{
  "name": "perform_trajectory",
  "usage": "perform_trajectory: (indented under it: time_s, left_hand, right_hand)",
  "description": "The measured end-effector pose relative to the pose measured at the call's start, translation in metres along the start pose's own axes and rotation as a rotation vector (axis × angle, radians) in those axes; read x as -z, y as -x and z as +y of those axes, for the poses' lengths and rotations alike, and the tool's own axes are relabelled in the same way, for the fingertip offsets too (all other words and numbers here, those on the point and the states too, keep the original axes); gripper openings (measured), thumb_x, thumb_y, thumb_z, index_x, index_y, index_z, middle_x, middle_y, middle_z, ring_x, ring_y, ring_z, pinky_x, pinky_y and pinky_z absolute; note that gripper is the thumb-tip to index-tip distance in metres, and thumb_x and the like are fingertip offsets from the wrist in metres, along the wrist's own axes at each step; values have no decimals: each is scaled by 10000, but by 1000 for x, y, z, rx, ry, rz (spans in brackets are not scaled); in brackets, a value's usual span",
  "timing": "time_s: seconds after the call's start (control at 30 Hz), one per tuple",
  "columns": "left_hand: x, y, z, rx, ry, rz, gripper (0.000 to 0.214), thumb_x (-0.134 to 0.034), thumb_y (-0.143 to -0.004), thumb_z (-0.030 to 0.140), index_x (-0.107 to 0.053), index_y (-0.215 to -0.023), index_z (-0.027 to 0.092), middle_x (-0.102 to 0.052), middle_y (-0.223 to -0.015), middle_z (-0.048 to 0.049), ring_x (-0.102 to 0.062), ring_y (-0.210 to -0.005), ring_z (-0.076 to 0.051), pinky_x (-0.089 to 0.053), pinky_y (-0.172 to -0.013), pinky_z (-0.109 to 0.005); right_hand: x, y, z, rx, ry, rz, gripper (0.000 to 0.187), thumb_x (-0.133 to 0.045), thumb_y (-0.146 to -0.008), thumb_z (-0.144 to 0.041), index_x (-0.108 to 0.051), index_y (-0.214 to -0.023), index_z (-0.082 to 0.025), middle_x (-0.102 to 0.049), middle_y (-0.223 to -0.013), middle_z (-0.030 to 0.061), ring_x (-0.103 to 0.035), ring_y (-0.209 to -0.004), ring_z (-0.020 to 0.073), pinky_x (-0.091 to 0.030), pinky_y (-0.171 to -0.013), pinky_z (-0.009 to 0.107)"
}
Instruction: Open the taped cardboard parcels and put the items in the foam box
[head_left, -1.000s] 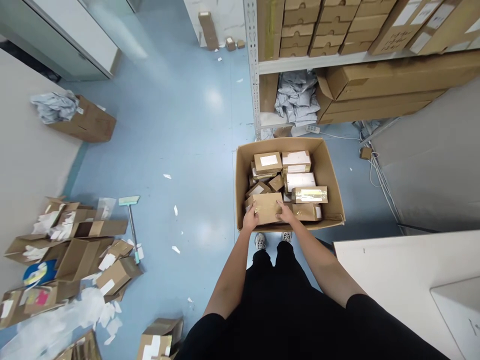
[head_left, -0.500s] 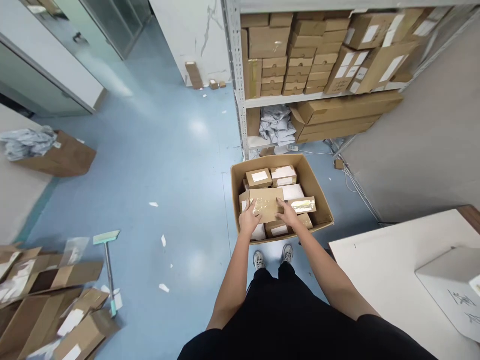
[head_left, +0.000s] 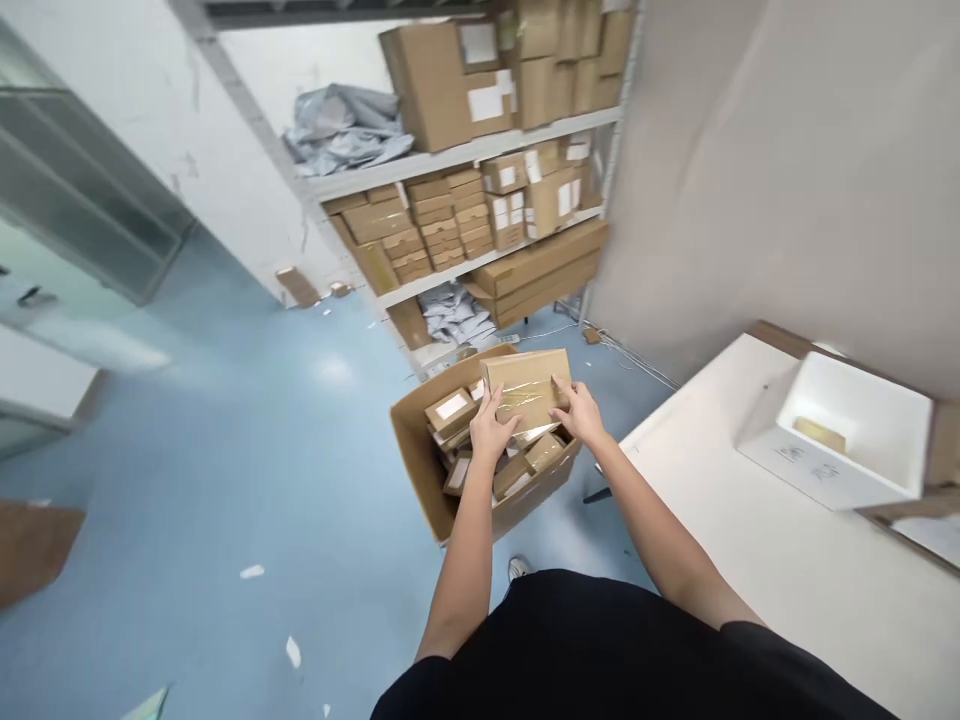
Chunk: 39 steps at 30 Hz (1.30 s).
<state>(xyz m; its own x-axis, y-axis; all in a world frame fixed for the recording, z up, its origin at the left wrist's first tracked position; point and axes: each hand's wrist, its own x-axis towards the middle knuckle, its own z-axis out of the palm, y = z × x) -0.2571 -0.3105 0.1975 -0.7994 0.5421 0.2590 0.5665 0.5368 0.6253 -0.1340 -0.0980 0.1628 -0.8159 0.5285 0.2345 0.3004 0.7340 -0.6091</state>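
Observation:
Between my two hands is a brown cardboard box with shiny clear tape across its face. My left hand grips its left side, and my right hand grips the right side. The held box is above a large open carton, hiding part of what lies inside. Several smaller taped boxes fill that carton, among them one with a white label at its left end.
A metal shelf rack full of cardboard boxes stands ahead. On my right is a white table bearing a white foam box. Paper scraps lie on the blue floor, left of me.
Both hands have lifted the taped box up from among the others in the carton. My view has turned right, bringing more of the table and the foam box into sight.

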Motion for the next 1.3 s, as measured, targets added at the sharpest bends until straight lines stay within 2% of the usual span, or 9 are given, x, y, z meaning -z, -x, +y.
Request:
perform_trajectory:
  time_s: [0.27, 0.37, 0.47, 0.6, 0.73, 0.97, 1.13, 1.23, 1.3]
  left_hand:
    - [-141, 25, 177, -227, 30, -304, 988, -841, -872, 338, -318, -1709, 385, -301, -1773, -9, -411, -1569, -358, -397, -1277, -463]
    - [-202, 57, 230, -306, 32, -425, 965, -839, -868, 345, -349, -1698, 384, -323, -1763, 1, -418, -1565, -356, -412, -1266, -466]
    - [-259, 101, 261, -349, 27, -549, 946, -824, -873, 332, -357, -1694, 383, -329, -1760, 3, -403, -1577, -335, -433, -1253, -448]
    - [-310, 169, 265, -368, 39, -668, 947, -750, -922, 301, -251, -1723, 389, -287, -1779, 6, -361, -1602, -292, -463, -1229, -425]
    - [-332, 217, 256, -364, 87, -651, 1004, -676, -956, 234, -70, -1752, 321, -329, -1760, -85, -354, -1604, -286, -415, -1264, -440]
    - [-344, 226, 240, -369, 77, -711, 1095, -779, -876, 257, -119, -1749, 248, -509, -1532, -173, -487, -1487, -326, -463, -1208, -453]
    - [-351, 235, 222, -563, -15, -856, 991, -713, -910, 238, -173, -1737, 318, -265, -1768, -136, -310, -1610, -347, -376, -1265, -518]
    - [-359, 243, 220, -661, -102, -1015, 1015, -679, -873, 155, -176, -1738, 327, -150, -1815, -104, -176, -1661, -350, -367, -1265, -527]
    - [-366, 246, 224, -742, -116, -1083, 1029, -657, -847, 118, -185, -1737, 326, -126, -1820, -80, -116, -1672, -345, -364, -1266, -522]
  right_hand:
    - [150, 123, 151, -317, 48, 251, 960, -765, -883, -316, -291, -1709, -437, -465, -1443, 86, -490, -1352, 361, -446, -1165, 498]
    - [183, 190, 207, -432, 47, 325, 984, -746, -896, -310, -229, -1724, -436, -458, -1455, 88, -488, -1361, 353, -450, -1165, 491]
    - [193, 255, 252, -528, 34, 362, 1006, -726, -901, -282, -180, -1735, -423, -482, -1437, 90, -506, -1359, 324, -454, -1167, 466]
    - [179, 326, 286, -681, -15, 335, 1078, -714, -883, -259, -82, -1743, -412, -520, -1404, 82, -570, -1297, 298, -498, -1116, 440]
    - [166, 370, 295, -781, -42, 356, 1089, -696, -892, -290, -28, -1748, -366, -542, -1419, 98, -596, -1288, 311, -537, -1057, 440]
    - [150, 396, 296, -846, -62, 404, 977, -622, -882, -284, -158, -1742, -261, -565, -1537, 127, -538, -1404, 320, -514, -1111, 469]
    - [137, 432, 303, -1002, -125, 561, 781, -486, -837, -249, -465, -1617, -192, -590, -1540, 145, -580, -1363, 317, -562, -1040, 487]
    - [145, 455, 307, -1147, -66, 687, 607, -421, -860, -273, -675, -1392, -131, -681, -1369, 192, -618, -1297, 341, -529, -1080, 519]
    - [153, 462, 307, -1200, -40, 735, 581, -380, -901, -303, -687, -1357, -118, -692, -1337, 202, -637, -1258, 339, -501, -1111, 525]
